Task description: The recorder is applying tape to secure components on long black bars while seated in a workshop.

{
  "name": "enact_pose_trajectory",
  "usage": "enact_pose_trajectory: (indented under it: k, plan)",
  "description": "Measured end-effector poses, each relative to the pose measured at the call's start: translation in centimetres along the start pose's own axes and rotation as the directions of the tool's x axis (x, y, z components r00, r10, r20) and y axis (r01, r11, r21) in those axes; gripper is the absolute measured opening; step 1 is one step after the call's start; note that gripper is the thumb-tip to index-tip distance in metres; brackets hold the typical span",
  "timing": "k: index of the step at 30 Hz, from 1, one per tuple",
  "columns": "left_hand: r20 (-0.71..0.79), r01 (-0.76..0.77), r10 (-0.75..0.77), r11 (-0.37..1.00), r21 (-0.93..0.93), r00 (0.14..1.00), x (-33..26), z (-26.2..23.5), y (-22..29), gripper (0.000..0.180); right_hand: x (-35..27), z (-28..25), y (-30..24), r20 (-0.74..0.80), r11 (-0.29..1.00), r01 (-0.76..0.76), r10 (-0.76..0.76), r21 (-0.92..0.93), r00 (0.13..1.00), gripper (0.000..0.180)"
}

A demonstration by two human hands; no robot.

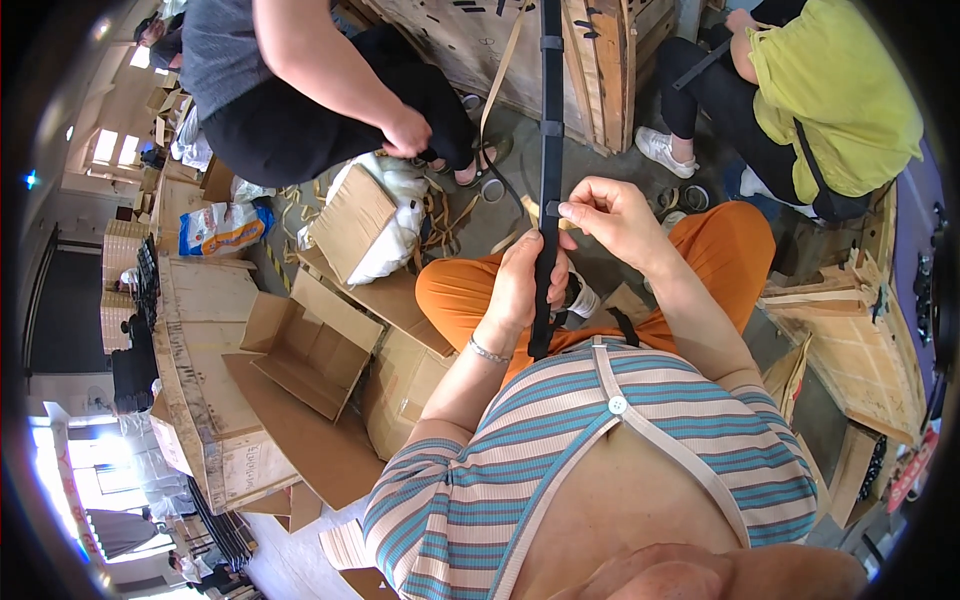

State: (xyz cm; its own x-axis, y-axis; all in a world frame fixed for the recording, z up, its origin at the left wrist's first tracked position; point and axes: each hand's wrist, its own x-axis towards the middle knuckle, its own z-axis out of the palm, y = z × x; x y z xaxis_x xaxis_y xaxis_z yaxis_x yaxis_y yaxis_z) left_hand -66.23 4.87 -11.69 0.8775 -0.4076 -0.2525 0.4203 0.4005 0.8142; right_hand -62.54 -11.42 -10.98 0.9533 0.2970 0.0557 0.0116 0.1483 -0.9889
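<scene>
A long black bar (551, 90) with several dark bands along its length runs from the top of the view down to my waist. My left hand (525, 275) is wrapped round its lower part, fingers closed. Just above, on the bar's right side, my right hand (608, 218) is closed in a pinch against one of the bands (552, 209). What lies between its fingertips is too small to make out. A tan strip (530, 208) shows beside the bar at my fingers. Below the hands are my crossed legs in orange trousers (455, 288).
One person (225, 60) squats at the upper left, another in a yellow top (835, 95) sits at the upper right. Wooden crates (470, 60) stand ahead. Open cardboard boxes (320, 345) lie on my left, near tangled tan strips (445, 225). Tape rolls (492, 190) rest on the floor.
</scene>
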Motion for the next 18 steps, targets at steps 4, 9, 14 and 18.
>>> enact_pose_trajectory:
  k: [4, 9, 14, 18]
  plan:
    - [0.014, -0.006, 0.006, 1.000, -0.006, 1.000, 0.05, -0.07, -0.15, 0.035, -0.13, 0.22, -0.26, 0.005, 1.000, -0.004, 0.003, 0.026, 1.000, 0.014]
    - [0.021, -0.013, 0.013, 1.000, 0.004, 1.000, 0.02, 0.10, -0.18, 0.034, -0.15, 0.10, 0.08, -0.013, 0.998, -0.018, 0.017, -0.057, 1.000, 0.014]
    - [0.007, -0.026, 0.026, 1.000, 0.013, 1.000, 0.02, 0.16, -0.21, 0.033, -0.28, 0.30, -0.24, -0.008, 1.000, -0.014, 0.013, -0.021, 1.000, 0.014]
    - [0.004, -0.035, 0.035, 0.999, 0.012, 0.999, 0.09, 0.24, -0.21, 0.033, -0.22, 0.25, -0.20, -0.012, 1.000, -0.015, 0.014, -0.021, 1.000, 0.013]
